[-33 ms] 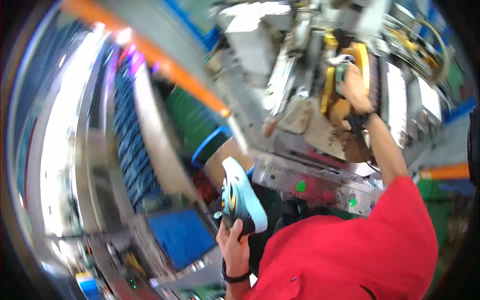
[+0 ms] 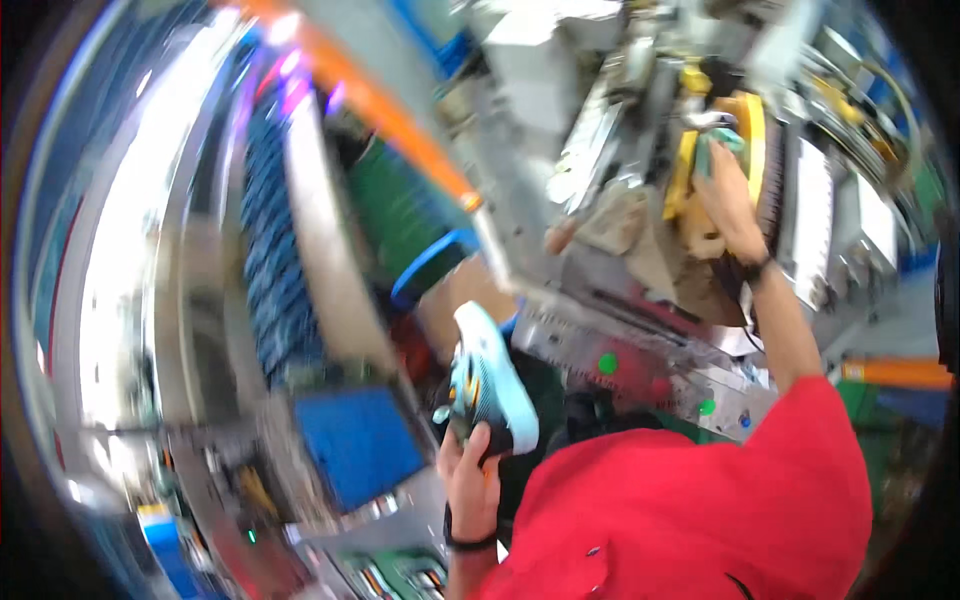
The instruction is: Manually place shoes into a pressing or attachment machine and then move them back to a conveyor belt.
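At machine (image 2: 757,150), right hand (image 2: 728,205) stretched forward

shoe (image 2: 496,384): pale blue, black, orange accents | shirt (image 2: 690,485): red | panel (image 2: 358,445): blue | bar (image 2: 385,112): orange | button (image 2: 607,363): green

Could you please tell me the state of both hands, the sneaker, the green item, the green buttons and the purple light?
Light-blue sneaker: held tilted, sole facing right in the picture.
Left hand: closed on the sneaker's lower end.
Right hand: outstretched at the machine, grip blurred.
Green item: at the right fingertips, details blurred.
Green buttons: untouched; cannot tell whether lit.
Purple light: lit.
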Tool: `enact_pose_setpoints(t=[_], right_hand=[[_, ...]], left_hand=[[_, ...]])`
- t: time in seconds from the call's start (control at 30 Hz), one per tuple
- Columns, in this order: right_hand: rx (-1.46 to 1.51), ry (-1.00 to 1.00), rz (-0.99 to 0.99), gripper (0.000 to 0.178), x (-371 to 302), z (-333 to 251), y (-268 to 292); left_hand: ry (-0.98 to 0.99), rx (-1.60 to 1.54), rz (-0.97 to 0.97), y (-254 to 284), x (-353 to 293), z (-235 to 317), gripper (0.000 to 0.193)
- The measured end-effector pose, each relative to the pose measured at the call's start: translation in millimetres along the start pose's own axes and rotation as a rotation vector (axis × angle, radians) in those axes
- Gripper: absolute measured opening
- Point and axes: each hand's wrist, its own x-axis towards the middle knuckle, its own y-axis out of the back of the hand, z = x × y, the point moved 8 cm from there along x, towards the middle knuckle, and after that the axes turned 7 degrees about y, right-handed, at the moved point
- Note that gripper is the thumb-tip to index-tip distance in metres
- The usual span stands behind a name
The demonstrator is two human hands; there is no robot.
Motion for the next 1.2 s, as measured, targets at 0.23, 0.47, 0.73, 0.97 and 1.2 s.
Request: enact_pose_setpoints(t=[0.23, 0.47, 0.73, 0.97, 1.2], right_hand=[[0.435, 0.442, -0.344, 0.015, -175.7, -201.1, -62.5], [0.389, 0.458, -0.605, 0.026, -256.6, -188.9, -165.6], [0.932, 0.57, -0.332, 0.019, -114.8, -378.7, -105.8], [0.963, 1.294, -0.15, 0.026, -55.2, -855.2, 90.1], [0.503, 1.792, 0.086, 0.055, -160.9, -1163.4, 162.5]], left_hand=[[0.127, -0.218, 0.165, 66.3, -25.1, -82.6, 0.024], [0.048, -0.72, 0.464, 201.5, -68.2, -159.8, 0.022], [-0.06, -0.768, 1.095, 473.1, -107.0, -264.9, 0.033], [0.034, -0.065, 1.667, 662.8, -128.3, -315.0, 0.053], [-0.044, 0.184, 1.703, 678.6, -101.6, -200.2, 0.082]])
